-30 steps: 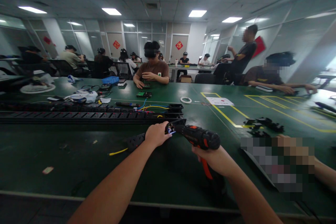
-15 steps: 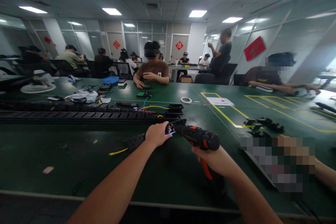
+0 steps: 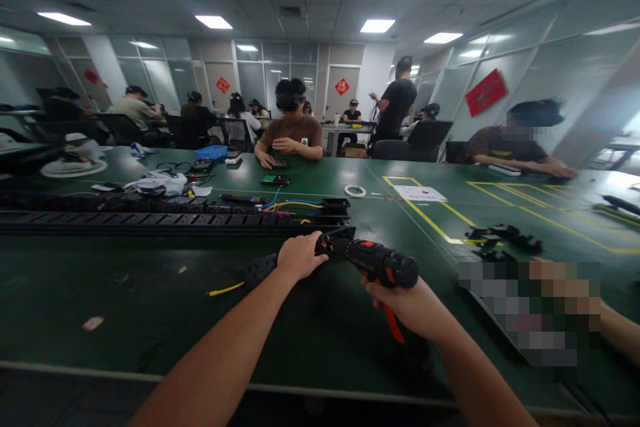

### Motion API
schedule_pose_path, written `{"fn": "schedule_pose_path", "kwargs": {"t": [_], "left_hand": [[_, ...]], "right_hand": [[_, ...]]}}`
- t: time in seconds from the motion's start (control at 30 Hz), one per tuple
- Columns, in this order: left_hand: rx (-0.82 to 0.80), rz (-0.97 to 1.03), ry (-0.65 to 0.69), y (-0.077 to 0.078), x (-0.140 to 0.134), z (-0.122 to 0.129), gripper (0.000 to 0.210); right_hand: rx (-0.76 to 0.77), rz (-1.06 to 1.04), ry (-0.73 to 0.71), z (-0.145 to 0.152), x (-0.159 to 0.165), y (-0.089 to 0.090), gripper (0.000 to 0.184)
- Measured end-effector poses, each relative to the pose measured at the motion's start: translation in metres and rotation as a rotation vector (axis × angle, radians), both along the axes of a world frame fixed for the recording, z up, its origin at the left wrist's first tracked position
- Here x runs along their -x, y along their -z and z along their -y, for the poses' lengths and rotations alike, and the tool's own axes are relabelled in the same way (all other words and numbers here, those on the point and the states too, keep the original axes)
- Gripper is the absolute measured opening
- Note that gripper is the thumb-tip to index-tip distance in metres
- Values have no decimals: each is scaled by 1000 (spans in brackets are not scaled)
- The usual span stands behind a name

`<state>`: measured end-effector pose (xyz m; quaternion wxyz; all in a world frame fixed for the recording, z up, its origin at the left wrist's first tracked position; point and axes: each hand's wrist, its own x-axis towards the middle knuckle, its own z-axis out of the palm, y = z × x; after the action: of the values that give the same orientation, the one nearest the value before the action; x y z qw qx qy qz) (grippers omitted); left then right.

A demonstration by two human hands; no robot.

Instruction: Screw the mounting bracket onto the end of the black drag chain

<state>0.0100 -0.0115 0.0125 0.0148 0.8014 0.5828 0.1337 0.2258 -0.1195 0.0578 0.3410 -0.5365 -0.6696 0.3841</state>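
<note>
Toward the far edge of the green table (image 3: 165,330), left of the middle, sits a blue basket (image 3: 211,152); I cannot make out what it holds. Beyond that far edge, low down, is a cardboard box (image 3: 356,151), its inside hidden from me.

My left hand (image 3: 299,257) is closed around a short black socket strip (image 3: 260,270), back of the hand upward, with the strip's open end showing just past my fingertips. A yellow cable (image 3: 226,289) trails from its other end toward the table's left edge. The strip lies between the near edge and the long black strips (image 3: 175,221) that run in from the left edge.

My right hand (image 3: 413,307) is wrapped round the grip of a black and orange power driver (image 3: 383,262), its nose aimed left at the open end; whether the tip touches, I cannot tell.

Both my forearms reach in over the near edge, the left slanting rightward, the right slanting leftward, so my hands nearly meet.
</note>
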Motion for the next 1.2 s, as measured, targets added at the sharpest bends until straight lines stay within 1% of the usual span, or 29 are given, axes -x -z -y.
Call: {"fn": "schedule_pose_path", "kwargs": {"t": [0.23, 0.47, 0.7, 0.8, 1.0, 1.2], "left_hand": [[-32, 7, 13, 5, 1, -4, 64], [-16, 0, -5, 2, 1, -2, 64], [-31, -10, 4, 2, 1, -1, 63], [-46, -6, 9, 3, 2, -2, 63], [-22, -8, -2, 3, 1, -2, 64], [-33, -9, 4, 1, 0, 0, 64]], "right_hand": [[31, -4, 30, 0, -1, -1, 19], [23, 17, 4, -1, -1, 0, 18], [34, 77, 37, -2, -1, 1, 15], [34, 75, 40, -2, -1, 1, 15], [5, 82, 35, 0, 1, -1, 12], [26, 73, 16, 1, 1, -3, 12]]}}
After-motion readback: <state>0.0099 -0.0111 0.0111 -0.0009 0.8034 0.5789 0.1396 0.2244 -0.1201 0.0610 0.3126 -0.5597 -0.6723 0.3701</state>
